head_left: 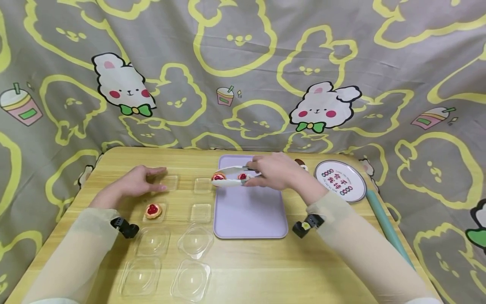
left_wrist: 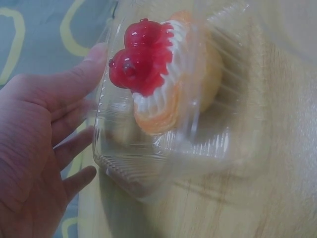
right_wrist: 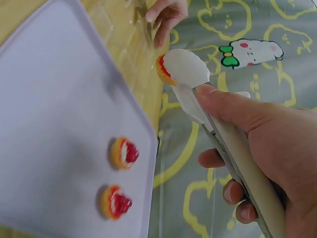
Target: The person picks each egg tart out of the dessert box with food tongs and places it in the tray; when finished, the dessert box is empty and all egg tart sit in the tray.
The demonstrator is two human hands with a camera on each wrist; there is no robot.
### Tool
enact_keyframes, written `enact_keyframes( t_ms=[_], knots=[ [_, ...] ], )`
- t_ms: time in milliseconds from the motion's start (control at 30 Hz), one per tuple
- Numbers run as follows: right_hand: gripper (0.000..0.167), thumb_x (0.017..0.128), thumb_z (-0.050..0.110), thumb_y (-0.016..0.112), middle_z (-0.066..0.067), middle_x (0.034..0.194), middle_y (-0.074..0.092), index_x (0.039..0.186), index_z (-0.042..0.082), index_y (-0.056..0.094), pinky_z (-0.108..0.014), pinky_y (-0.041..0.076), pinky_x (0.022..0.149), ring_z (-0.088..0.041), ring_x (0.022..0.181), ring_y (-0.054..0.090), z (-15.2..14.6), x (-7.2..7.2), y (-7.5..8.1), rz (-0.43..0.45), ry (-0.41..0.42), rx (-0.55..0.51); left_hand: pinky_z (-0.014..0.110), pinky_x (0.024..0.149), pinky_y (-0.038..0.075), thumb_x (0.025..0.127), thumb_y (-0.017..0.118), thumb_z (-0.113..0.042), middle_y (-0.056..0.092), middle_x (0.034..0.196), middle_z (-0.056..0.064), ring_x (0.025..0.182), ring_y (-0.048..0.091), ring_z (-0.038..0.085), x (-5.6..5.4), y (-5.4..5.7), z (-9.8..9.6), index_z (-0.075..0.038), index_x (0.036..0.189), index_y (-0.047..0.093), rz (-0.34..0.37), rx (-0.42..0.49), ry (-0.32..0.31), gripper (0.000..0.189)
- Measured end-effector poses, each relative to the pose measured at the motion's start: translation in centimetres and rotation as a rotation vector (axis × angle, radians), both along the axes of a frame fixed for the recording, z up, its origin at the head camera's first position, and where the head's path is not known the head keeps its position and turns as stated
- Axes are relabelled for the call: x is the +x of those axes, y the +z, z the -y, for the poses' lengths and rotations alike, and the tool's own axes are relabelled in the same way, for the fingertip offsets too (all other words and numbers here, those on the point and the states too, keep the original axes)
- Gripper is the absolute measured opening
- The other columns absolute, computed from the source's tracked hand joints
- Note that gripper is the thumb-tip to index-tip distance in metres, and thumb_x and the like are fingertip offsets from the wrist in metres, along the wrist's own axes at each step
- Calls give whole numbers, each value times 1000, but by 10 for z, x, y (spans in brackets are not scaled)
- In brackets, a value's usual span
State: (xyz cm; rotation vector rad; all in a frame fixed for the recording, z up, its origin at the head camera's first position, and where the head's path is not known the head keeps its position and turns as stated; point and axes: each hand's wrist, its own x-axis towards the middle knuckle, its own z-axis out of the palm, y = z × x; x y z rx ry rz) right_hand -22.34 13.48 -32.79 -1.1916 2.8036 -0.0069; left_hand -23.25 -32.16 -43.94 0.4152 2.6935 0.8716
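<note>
My right hand (head_left: 275, 171) grips a pair of tongs (right_wrist: 225, 144) with pale, rounded tips. Between the tips is a small fruit tart (right_wrist: 165, 73), held over the left back edge of the lilac tray (head_left: 250, 215). Two more tarts lie on the tray, a nearer tart (right_wrist: 115, 204) and a farther tart (right_wrist: 124, 152). My left hand (head_left: 138, 180) is at the back left, thumb and forefinger spread at the side of a clear plastic box (head_left: 172, 182). In front of it, a red-topped tart (left_wrist: 153, 69) with white cream sits in another clear box (left_wrist: 133, 173).
Two more clear boxes, a back box (head_left: 203, 185) and a front box (head_left: 201, 213), stand left of the tray. Several clear lids (head_left: 191, 279) lie toward the front left. At right are a white plate (head_left: 340, 181) with lettering and a long green roll (head_left: 391, 230). A patterned curtain (head_left: 243, 118) hangs behind the table.
</note>
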Motion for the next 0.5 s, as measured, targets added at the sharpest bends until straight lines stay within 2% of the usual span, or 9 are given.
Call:
enact_keyframes(
  t_ms=[67, 200, 300, 433, 500],
  knots=[
    [60, 98, 62, 67, 2, 103, 66, 137, 16, 71, -36, 47, 63, -16, 74, 57, -11, 5, -3, 9, -11, 0, 52, 102, 44, 94, 83, -31, 43, 159, 24, 120, 54, 37, 0, 0, 0, 0, 157, 46, 3, -1, 2, 79],
    [61, 97, 61, 69, 4, 101, 65, 138, 16, 71, -35, 46, 63, -16, 72, 55, -31, 13, -9, 24, -46, -2, 58, 113, 40, 95, 83, -29, 41, 159, 24, 128, 52, 37, 0, 1, 0, 0, 157, 46, 10, 5, -2, 78],
    [62, 97, 61, 69, 4, 101, 66, 138, 15, 71, -34, 47, 63, -14, 74, 57, -43, 19, -17, 30, -62, -2, 56, 113, 41, 95, 82, -29, 41, 160, 24, 128, 51, 36, 0, 2, -1, 0, 157, 46, 15, 3, -1, 78],
    [62, 97, 61, 68, 3, 103, 68, 138, 14, 71, -35, 49, 65, -12, 78, 59, -56, 24, -27, 54, -69, -9, 49, 96, 43, 95, 82, -33, 42, 159, 24, 119, 54, 36, 1, 3, -2, 0, 157, 46, 9, -6, -4, 79],
    [60, 98, 60, 69, 3, 105, 69, 137, 14, 72, -36, 51, 66, -12, 80, 60, -60, 26, -31, 71, -74, -20, 47, 95, 44, 95, 82, -34, 43, 158, 25, 118, 54, 35, 1, 3, -2, 0, 157, 46, 11, -4, -6, 80]
  ],
)
